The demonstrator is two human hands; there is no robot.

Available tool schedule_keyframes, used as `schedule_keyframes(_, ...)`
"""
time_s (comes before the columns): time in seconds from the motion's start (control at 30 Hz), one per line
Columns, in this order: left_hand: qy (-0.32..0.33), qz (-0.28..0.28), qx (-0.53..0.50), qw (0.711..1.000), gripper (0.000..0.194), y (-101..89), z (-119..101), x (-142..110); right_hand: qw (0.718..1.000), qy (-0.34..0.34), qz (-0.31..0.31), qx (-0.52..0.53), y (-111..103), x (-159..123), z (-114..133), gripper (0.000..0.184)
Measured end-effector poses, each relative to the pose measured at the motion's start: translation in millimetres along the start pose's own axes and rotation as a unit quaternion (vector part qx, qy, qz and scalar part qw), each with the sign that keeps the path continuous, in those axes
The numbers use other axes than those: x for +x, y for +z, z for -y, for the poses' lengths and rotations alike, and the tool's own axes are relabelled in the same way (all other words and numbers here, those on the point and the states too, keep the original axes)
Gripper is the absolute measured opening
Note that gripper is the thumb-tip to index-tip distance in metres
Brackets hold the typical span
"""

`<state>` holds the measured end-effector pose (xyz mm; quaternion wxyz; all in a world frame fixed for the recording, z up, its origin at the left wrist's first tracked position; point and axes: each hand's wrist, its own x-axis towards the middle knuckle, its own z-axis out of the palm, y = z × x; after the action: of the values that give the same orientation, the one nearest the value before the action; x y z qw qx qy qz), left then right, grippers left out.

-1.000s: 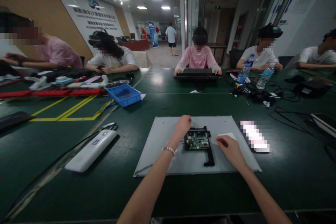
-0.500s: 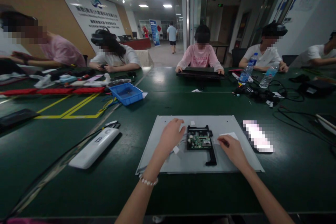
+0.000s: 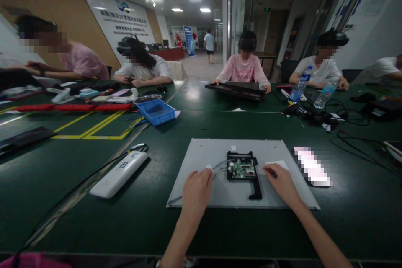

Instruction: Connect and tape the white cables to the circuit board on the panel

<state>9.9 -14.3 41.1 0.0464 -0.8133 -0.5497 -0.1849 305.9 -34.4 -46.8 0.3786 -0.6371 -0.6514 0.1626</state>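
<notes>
A flat grey panel (image 3: pixel 201 155) lies on the green table in front of me. In its middle a green circuit board (image 3: pixel 241 170) sits in a black bracket (image 3: pixel 256 188). My left hand (image 3: pixel 197 187) rests on the panel left of the board, fingers closed at the white tag (image 3: pixel 209 167) of a thin cable (image 3: pixel 220 166) that runs to the board. To the right of the board, my right hand (image 3: pixel 282 182) lies with curled fingers beside a white label (image 3: pixel 278 162). A small dark thing shows at its fingertips.
Left of the panel lies a white oblong device (image 3: pixel 119 174) with a black cord. A blue tray (image 3: pixel 156 112) stands further back, and a blurred phone (image 3: pixel 312 165) lies on the right. Water bottles (image 3: pixel 300 85) and tangled cables (image 3: pixel 314 115) are at the far right. Several people sit across the table.
My left hand has drawn back from the panel's far side to its near left, and the thin cable now stretches from the board towards it. The right hand has stayed put.
</notes>
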Motion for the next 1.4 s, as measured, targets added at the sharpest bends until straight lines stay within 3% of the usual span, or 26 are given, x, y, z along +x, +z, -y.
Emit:
schedule_keyframes(0.1, 0.026, -0.198, 0.003, 0.980, 0.017, -21.6, 8, -7, 1.000, -0.001, 0.002, -0.003, 1, 0, 0, 0.019)
schedule_keyframes(0.17, 0.052, -0.265, 0.009, 0.963, 0.020, -24.0, 13, -13, 1.000, 0.000, 0.003, -0.001, 1, 0, 0, 0.019)
schedule_keyframes(0.23, 0.071, -0.211, 0.025, 0.975, 0.019, -14.6, 17, -14, 1.000, 0.001, 0.006, 0.002, 1, 1, 0, 0.019)
schedule_keyframes(0.33, 0.035, -0.001, 0.058, 0.998, 0.020, 6.7, 21, -10, 1.000, 0.002, 0.004, 0.002, 0, 1, -1, 0.019)
schedule_keyframes(0.4, 0.004, 0.067, 0.064, 0.996, 0.022, 13.9, 22, -6, 1.000, 0.002, 0.003, 0.002, 0, 1, -1, 0.019)
schedule_keyframes(0.6, -0.005, 0.028, 0.005, 1.000, 0.022, 3.8, 17, -6, 1.000, -0.005, 0.003, 0.005, 0, 0, 0, 0.020)
schedule_keyframes(0.73, -0.011, 0.002, -0.008, 1.000, 0.022, 13.1, 11, -10, 1.000, -0.007, -0.003, 0.010, 0, 0, 0, 0.019)
schedule_keyframes(0.9, 0.021, 0.030, -0.008, 0.999, 0.033, 30.2, 12, -10, 0.999, 0.002, -0.023, 0.032, 1, -1, -3, 0.018)
schedule_keyframes(1.17, -0.005, 0.046, -0.021, 0.999, 0.027, 29.0, 22, -9, 0.999, 0.012, -0.009, 0.045, -1, 0, 5, 0.017)
schedule_keyframes(1.27, 0.007, 0.031, -0.019, 0.999, 0.028, 29.6, 27, -11, 0.995, 0.022, -0.069, 0.071, -15, -3, 19, 0.019)
schedule_keyframes(1.4, 0.016, 0.006, -0.016, 1.000, 0.028, 30.7, 32, -15, 0.959, 0.066, -0.250, 0.118, -38, -13, 34, 0.030)
